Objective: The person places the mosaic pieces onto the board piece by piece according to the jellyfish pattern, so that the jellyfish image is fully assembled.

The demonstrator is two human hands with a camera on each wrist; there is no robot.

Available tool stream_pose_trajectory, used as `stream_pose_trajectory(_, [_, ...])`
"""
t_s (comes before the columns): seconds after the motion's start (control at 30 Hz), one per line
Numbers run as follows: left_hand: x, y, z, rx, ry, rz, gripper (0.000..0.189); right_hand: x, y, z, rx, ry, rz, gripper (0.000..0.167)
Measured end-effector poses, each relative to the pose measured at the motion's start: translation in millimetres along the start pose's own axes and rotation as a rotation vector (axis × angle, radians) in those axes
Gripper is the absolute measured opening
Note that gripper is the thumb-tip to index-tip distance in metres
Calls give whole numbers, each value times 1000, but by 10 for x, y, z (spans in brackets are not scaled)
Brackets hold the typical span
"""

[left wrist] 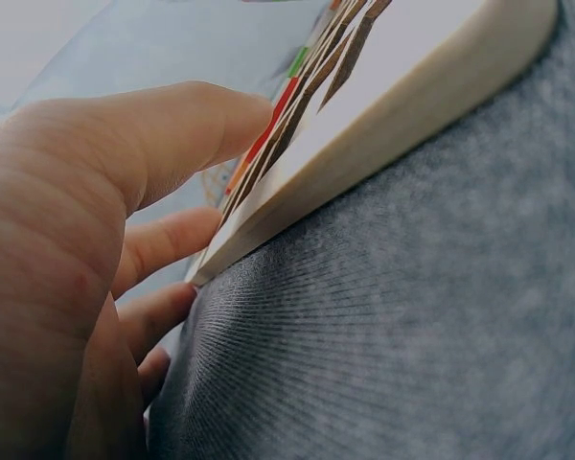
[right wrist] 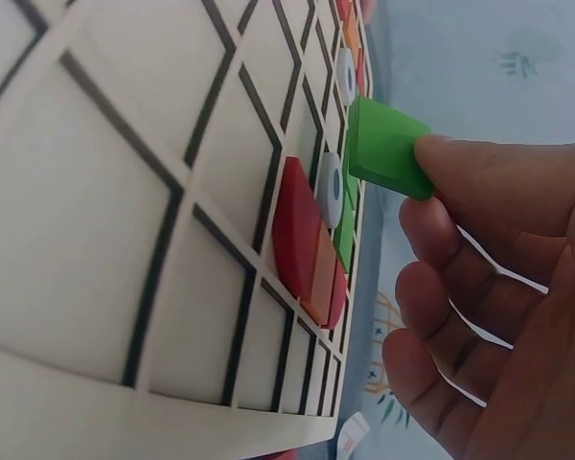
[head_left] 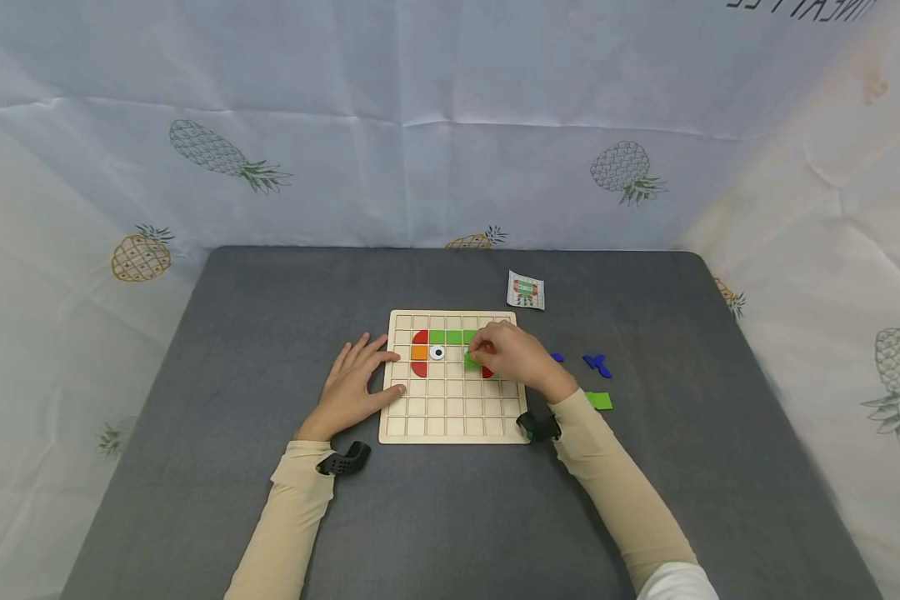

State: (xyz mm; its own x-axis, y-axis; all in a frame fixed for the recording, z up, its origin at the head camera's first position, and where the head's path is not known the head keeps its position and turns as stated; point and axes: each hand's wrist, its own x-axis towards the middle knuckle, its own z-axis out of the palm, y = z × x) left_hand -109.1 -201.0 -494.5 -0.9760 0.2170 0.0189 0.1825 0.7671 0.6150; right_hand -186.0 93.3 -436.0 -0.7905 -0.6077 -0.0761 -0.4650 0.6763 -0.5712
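Where the right hand (head_left: 516, 350) reaches over the right part of the grid board (head_left: 453, 407), its thumb and fingertip are clamped on a green tile (right wrist: 388, 149). The governing relation is as follows: the tile lies at the fingertips, to the hand's left in the head view, tilted and raised off the grid, near the round eye pieces (head_left: 437, 352) and just below the green row (head_left: 453, 337). The tile appears square, with no evident long axis. The right hand is the nearer; the left hand (head_left: 348, 392) rests at the board's left edge, fingers apart, gripping nothing. The board lies flat on a dark grey desk (head_left: 435, 517). Blue pieces (head_left: 600, 365) and further green pieces (head_left: 600, 401) lie right of the board; a printed card (head_left: 526, 291) lies beyond it. Pale pineapple-print fabric (head_left: 450, 183) hangs behind the desk and at both sides.
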Motion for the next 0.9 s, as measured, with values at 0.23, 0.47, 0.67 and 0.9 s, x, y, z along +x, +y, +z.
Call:
stream_pose_trajectory(0.23, [5,-5,0,-1,1,2,57,10,40,64,-9,-49,44,14])
stream_pose_trajectory(0.47, [11,-14,6,-5,4,6,57,24,49,83,-24,-76,54,14])
stream_pose_trajectory(0.67, [12,-24,17,-6,9,4,57,30,69,109,-21,-93,52,14])
stream_pose_trajectory(0.9, [10,-24,11,-1,-10,-9,57,18,41,112,-47,-79,60,15])
